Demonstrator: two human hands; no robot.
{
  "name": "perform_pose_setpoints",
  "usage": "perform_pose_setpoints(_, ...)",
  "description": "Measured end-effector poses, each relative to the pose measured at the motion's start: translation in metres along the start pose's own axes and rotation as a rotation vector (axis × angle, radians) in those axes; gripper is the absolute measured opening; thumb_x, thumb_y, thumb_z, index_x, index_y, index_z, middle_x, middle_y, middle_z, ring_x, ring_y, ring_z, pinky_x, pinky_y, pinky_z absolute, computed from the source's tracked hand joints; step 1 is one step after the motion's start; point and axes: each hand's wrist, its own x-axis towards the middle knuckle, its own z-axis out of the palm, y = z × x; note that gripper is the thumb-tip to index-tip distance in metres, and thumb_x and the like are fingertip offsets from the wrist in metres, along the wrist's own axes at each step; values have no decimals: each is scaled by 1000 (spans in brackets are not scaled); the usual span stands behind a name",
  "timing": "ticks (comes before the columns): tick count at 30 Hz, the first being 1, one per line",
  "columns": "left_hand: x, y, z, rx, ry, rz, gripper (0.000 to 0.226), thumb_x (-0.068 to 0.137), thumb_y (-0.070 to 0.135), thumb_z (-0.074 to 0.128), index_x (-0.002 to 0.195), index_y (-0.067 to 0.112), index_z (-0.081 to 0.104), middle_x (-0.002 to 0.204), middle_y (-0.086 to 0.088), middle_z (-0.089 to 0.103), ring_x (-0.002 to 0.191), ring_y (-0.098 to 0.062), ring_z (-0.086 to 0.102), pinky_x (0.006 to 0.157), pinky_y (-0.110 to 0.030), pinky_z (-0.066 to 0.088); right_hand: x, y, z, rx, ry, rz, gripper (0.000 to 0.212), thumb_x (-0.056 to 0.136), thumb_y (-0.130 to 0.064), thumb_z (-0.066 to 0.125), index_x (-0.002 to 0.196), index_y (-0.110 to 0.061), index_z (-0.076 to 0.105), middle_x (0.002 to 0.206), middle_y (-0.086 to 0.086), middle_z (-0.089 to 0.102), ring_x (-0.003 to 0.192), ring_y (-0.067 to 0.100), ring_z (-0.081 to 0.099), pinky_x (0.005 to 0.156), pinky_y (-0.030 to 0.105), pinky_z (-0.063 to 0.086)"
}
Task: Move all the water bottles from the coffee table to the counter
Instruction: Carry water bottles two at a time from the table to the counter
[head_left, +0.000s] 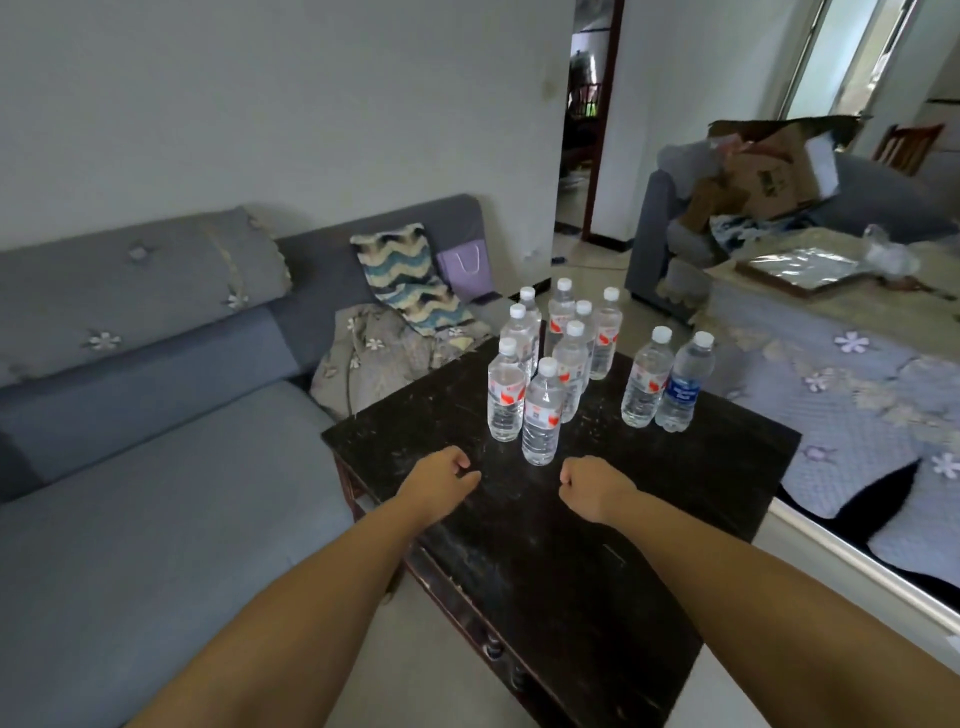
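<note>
Several clear water bottles with white caps stand upright on the far half of a black coffee table (545, 545). The nearest one, with a red label (541, 413), stands just beyond my hands. Off to the right stand a red-label bottle (645, 379) and a blue-label bottle (683, 384) side by side. My left hand (441, 480) hovers over the table, fingers curled, holding nothing. Beside it, my right hand (592, 483) is curled into a loose fist, also holding nothing. Both hands are a short way in front of the nearest bottle. No counter is in view.
A grey sofa (156, 467) runs along the left of the table, with a blanket and a patterned cushion (410, 280) at its far end. On the right is a bed-like surface with a floral cover (831, 364). A doorway (587, 156) opens behind the table.
</note>
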Motion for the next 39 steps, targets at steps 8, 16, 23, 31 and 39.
perform_pose_setpoints(8,115,-13,20,-46,-35,21,33,90,27,62,119,10,59,116,-10,64,108,-24,61,95,-32,48,90,-3,14,230,17,182,62,93,-30,61,144,-11,32,138,12,51,126,26,53,103,36,44)
perform_pose_setpoints(16,242,-10,44,-86,-228,-136,99,82,41,70,154,12,8,156,-15,28,142,-30,32,115,-43,31,182,0,32,818,202,309,107,65,-29,86,150,-26,20,149,2,41,137,21,43,114,46,36)
perform_pose_setpoints(23,287,-10,76,-445,-154,-31,96,66,24,85,144,19,30,141,-5,49,132,-22,48,111,-44,40,204,-13,49,1071,401,397,80,73,-13,83,135,-27,35,123,-10,51,117,9,52,101,25,40)
perform_pose_setpoints(31,300,-2,77,-474,-226,18,69,74,22,81,131,17,43,128,-6,59,120,-24,57,96,-31,44,208,-15,50,1141,536,495,59,76,-21,81,118,-32,41,118,-7,60,108,12,59,93,26,45)
perform_pose_setpoints(39,259,40,83,-330,-445,138,72,77,29,78,135,13,38,131,-10,58,120,-29,58,101,-40,48,143,12,43,1140,679,728,57,80,-32,77,125,-22,43,120,-5,57,112,14,58,91,27,47)
